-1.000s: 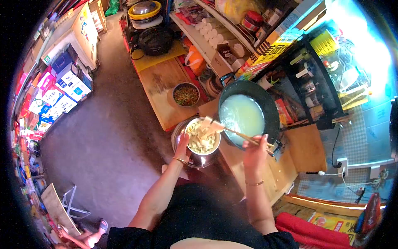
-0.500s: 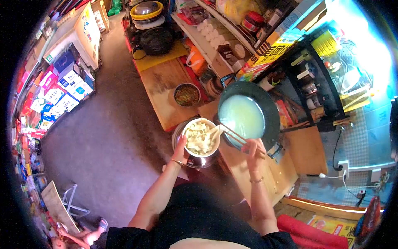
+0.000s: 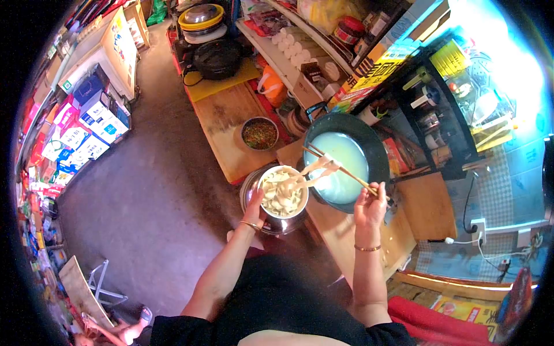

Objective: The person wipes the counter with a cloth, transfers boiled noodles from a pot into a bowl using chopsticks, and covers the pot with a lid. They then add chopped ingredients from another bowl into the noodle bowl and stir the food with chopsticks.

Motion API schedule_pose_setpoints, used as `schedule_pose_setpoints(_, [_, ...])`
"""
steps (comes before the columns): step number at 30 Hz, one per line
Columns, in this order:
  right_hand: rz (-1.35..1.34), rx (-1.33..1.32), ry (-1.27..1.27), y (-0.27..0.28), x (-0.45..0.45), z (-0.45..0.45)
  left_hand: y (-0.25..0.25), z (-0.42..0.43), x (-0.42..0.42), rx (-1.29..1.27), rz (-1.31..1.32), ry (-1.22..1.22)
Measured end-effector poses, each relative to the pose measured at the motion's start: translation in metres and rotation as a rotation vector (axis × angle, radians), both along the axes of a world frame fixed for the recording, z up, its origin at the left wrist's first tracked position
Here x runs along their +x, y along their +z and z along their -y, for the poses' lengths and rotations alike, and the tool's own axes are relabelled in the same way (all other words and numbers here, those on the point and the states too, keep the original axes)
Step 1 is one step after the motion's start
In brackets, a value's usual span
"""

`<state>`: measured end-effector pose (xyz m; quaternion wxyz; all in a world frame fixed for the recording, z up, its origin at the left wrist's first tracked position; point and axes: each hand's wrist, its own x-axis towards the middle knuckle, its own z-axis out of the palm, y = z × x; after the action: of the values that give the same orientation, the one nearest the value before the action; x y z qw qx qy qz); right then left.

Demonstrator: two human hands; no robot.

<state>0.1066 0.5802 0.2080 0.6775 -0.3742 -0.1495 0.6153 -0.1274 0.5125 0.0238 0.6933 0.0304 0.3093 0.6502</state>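
Note:
My left hand [image 3: 254, 209] grips the left side of a white bowl [image 3: 306, 203] filled with wide pale noodles [image 3: 281, 196]. Below the bowl a shiny metal pot or basin [image 3: 250, 183] shows in part. My right hand [image 3: 370, 203] is closed on a pair of chopsticks [image 3: 353, 175]. Their tips are over the left part of a dark wok [image 3: 377, 151], and noodles hang between them and the bowl. Cloudy pale liquid [image 3: 340, 158] fills the bottom of the wok.
A bowl of dark, speckled sauce [image 3: 259, 134] sits on a wooden board [image 3: 222, 132] ahead. Eggs [image 3: 291, 47] rest on the shelf beyond. A black rack [image 3: 415, 112] stands right of the wok. Another person's leg [image 3: 135, 330] shows at the lower left.
The chopsticks have lifted up and away from the bowl with my right hand, drawing noodles out over the wok. My left hand and the bowl have barely moved.

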Motion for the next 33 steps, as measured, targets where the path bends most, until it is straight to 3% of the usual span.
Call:
schedule_pose_setpoints(8, [0.111,0.134,0.002,0.057,-0.028,0.018,-0.022,-0.005,0.004,0.095,0.036,-0.024])
schedule_pose_setpoints(11, [0.446,0.208,0.049,0.044,-0.038,0.027,-0.017,-0.002,0.003,0.161,0.068,-0.030])
schedule_pose_setpoints(12, [0.728,0.237,0.193,0.039,-0.040,0.031,-0.020,-0.001,0.003,0.081,0.060,-0.027])
schedule_pose_setpoints(14, [0.931,0.198,0.372,0.035,-0.043,0.037,-0.025,0.001,0.002,-0.001,0.052,-0.016])
schedule_pose_setpoints(21, [1.073,0.298,0.254,-0.015,-0.032,0.017,0.000,0.008,0.001,0.020,0.004,-0.055])
schedule_pose_setpoints(22, [0.981,0.329,0.277,-0.021,-0.042,0.020,0.006,0.010,0.001,0.000,-0.054,-0.076])
schedule_pose_setpoints(24, [1.140,0.452,0.358,-0.032,-0.050,0.026,0.011,0.012,0.000,-0.082,-0.064,-0.101])
schedule_pose_setpoints(28, [1.108,0.365,0.546,-0.019,-0.023,0.035,-0.006,0.013,0.004,0.020,0.091,-0.100])
schedule_pose_setpoints(30, [1.088,0.407,0.289,-0.015,0.006,0.030,-0.012,0.017,0.002,-0.044,0.105,-0.102])
schedule_pose_setpoints(32, [0.901,0.242,0.043,0.008,0.018,0.027,-0.018,0.019,-0.001,-0.081,0.113,-0.112])
schedule_pose_setpoints(33, [0.958,0.169,0.028,0.005,0.031,0.028,-0.015,0.020,-0.003,-0.086,0.141,-0.115])
